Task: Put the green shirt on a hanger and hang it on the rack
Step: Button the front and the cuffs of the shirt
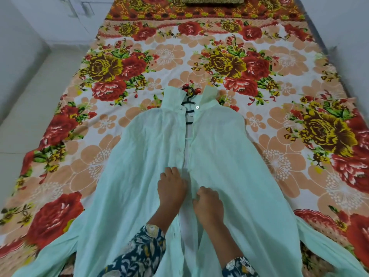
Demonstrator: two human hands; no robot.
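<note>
The pale green shirt (143, 156) lies face up on the bed, unbuttoned, with its front panels a little apart. A black hanger (189, 98) sits inside the collar; its hook sticks out above the neck and its bars show through the opening. My left hand (171, 186) rests on the edge of the left button placket with fingers curled down. My right hand (207, 202) pinches the edge of the right panel beside it. Both hands are at the middle of the shirt front. No rack is in view.
A bedsheet (259, 62) with large red and yellow flowers covers the bed. A patterned pillow (211, 0) lies at the far end. The floor (30, 96) runs along the left side, and walls stand on the left and right.
</note>
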